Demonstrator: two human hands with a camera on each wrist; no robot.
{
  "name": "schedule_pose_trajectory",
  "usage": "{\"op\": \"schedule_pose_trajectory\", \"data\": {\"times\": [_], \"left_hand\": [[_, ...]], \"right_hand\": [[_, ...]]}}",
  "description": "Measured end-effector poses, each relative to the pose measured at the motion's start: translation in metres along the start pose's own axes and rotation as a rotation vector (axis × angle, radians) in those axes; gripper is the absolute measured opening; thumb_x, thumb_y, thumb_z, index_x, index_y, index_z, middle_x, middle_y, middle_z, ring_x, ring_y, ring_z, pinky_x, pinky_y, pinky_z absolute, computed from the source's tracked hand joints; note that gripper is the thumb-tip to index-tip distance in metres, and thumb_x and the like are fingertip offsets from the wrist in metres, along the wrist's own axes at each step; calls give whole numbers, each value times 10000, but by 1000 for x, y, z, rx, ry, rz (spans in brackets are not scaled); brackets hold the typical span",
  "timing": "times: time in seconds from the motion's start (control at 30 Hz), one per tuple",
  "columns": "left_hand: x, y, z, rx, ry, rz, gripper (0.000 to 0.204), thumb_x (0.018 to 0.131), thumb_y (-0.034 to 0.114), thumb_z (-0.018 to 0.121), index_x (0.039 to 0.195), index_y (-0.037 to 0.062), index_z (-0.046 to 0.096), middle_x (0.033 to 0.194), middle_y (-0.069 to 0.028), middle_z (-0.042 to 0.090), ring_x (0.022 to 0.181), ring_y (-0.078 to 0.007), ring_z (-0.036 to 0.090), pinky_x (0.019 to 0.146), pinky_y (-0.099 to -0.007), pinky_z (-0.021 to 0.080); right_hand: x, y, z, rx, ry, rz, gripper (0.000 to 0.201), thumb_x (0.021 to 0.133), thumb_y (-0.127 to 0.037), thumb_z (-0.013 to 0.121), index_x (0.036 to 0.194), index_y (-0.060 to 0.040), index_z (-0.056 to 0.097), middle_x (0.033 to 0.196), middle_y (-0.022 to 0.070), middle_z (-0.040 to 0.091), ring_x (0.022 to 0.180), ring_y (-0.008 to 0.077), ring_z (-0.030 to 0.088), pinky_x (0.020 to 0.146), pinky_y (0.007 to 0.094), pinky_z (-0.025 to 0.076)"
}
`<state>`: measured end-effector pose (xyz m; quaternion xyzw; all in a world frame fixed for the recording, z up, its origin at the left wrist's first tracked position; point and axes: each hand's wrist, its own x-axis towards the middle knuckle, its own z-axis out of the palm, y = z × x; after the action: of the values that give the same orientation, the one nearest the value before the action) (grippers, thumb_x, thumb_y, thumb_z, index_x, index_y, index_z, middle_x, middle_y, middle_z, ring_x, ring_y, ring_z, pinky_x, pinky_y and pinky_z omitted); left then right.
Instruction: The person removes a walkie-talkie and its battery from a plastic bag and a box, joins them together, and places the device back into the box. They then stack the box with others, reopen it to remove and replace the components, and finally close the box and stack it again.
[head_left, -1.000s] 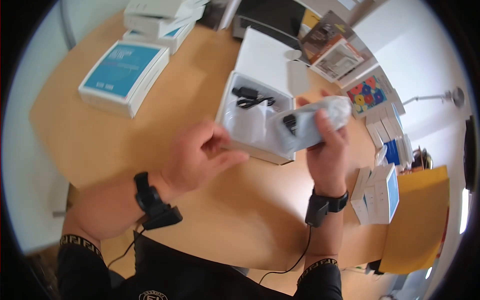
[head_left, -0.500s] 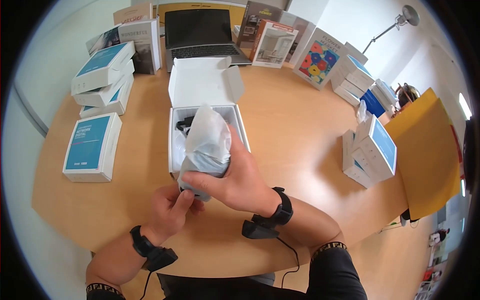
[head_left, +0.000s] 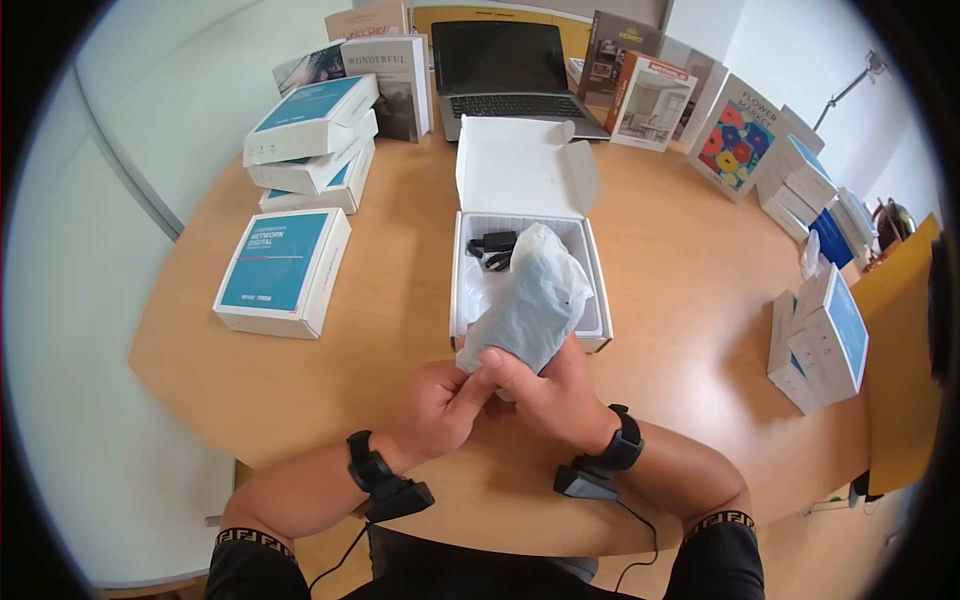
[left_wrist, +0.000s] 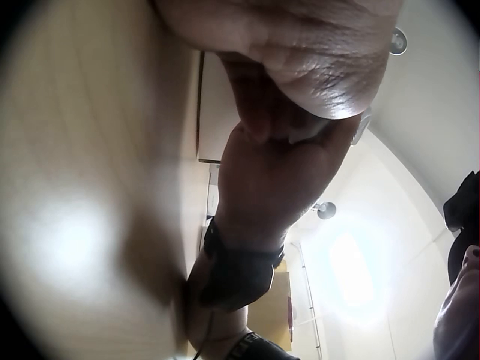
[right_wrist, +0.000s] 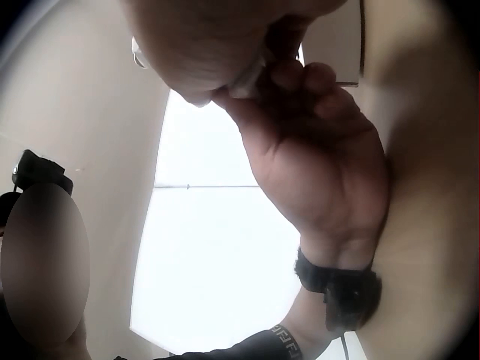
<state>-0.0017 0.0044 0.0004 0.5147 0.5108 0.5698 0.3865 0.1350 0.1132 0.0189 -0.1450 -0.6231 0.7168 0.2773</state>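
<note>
In the head view, a whitish, translucent plastic bag (head_left: 540, 300) wraps an item whose kind does not show. It slants up over the front of an open white box (head_left: 602, 318). My right hand (head_left: 562, 398) grips the bag's lower right part, thumb on top. Thumb and fingers of my left hand (head_left: 437, 408) pinch its lower left end, and both thumbs lie close together. Inside the box, a black power adapter with a cable (head_left: 493, 243) rests at the back left of a clear tray. Each wrist view shows mostly the two hands meeting; the bag is nearly hidden there.
Blue-and-white boxes (head_left: 275, 262) stand at the left, several of them stacked, with more (head_left: 832, 325) at the right. Behind the open box's raised lid (head_left: 525, 170) sits a laptop (head_left: 505, 65). Upright books (head_left: 738, 138) line the table's back.
The bag moved from the right to the front of the box, in my right hand. My left hand came over and took hold of its lower end. The head view swung round and levelled.
</note>
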Motion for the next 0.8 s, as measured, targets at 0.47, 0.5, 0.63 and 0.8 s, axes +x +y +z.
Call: {"op": "schedule_pose_trajectory", "data": {"times": [0.47,0.5,0.63,0.8], "left_hand": [[-10,-37,-20,-206,114,95,508,992,486,623,1082,-14,656,973,-70,686,867,-145,621,794,-298,494],[-4,-35,-18,-231,165,186,563,970,507,645,1186,-10,591,1065,-83,660,944,-156,615,835,-307,493],[4,-16,-9,-234,195,157,1008,832,670,713,1466,-19,341,1388,-147,533,1243,-259,560,1016,-391,477],[1,-9,-4,-226,199,37,1027,809,648,751,1476,-19,346,1359,-197,553,1299,-325,537,1091,-459,448]], "right_hand": [[-4,5,-6,-340,81,-274,712,903,-213,771,1465,-31,374,1205,155,645,1023,237,669,890,367,542],[-6,4,-5,-331,89,-274,712,903,-213,771,1465,-31,374,1205,155,645,1023,237,669,890,367,542],[-14,11,1,-466,-17,-197,852,881,-235,794,1543,-62,287,1204,241,656,1038,367,690,881,403,547],[-22,20,7,-434,-119,-193,973,867,-202,796,1606,-134,168,1172,280,655,1002,454,674,856,438,552]]}}
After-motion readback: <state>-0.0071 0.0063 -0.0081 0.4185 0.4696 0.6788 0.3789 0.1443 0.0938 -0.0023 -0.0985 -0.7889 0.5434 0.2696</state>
